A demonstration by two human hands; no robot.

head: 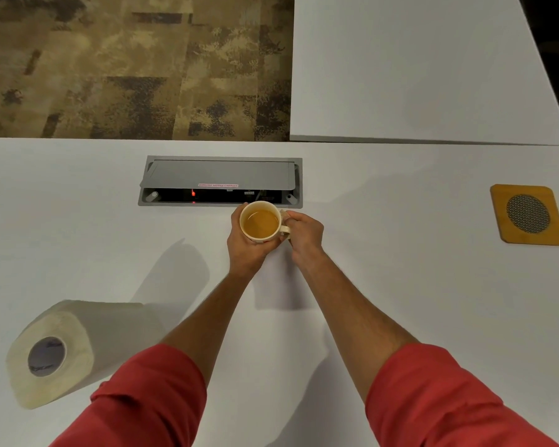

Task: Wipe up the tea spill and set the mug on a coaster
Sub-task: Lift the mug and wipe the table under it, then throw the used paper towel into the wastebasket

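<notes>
1. Head view: left hand (244, 245) cups the mug (261, 222); right hand (304, 232) pinches its handle, just before the power hatch (220, 181).
2. The mug is full; tilting toward the far-right coaster (528, 214) risks slopping tea into the hatch.

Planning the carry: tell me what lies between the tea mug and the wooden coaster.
Head view: only bare white table between cream mug and square wooden coaster.

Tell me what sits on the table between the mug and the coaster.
Nothing visible. The mug, held by the left hand and right hand, is separated from the coaster at the far right only by bare white table. The paper towel roll lies on the opposite side.
</notes>
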